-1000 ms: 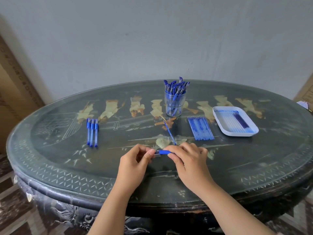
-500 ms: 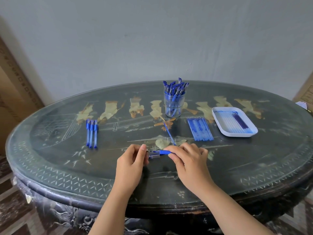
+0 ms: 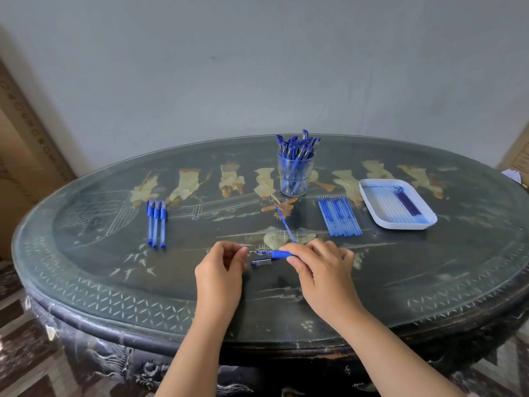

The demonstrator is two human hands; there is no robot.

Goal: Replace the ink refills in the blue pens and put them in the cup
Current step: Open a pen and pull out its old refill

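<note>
right hand (image 3: 323, 270) gripped the blue pen (image 3: 274, 254) near the table's (image 3: 114, 282) front edge; left hand (image 3: 220, 270) pinched its thin refill (image 3: 253, 251), drawn further left than before; a cap (image 3: 261, 262) lay just beside.

Dark oval inlaid table (image 3: 86, 270) against a pale grey wall (image 3: 229, 67)

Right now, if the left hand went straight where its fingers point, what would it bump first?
Probably the tip of the blue pen that the right hand grips; the left hand may already touch it.
</note>
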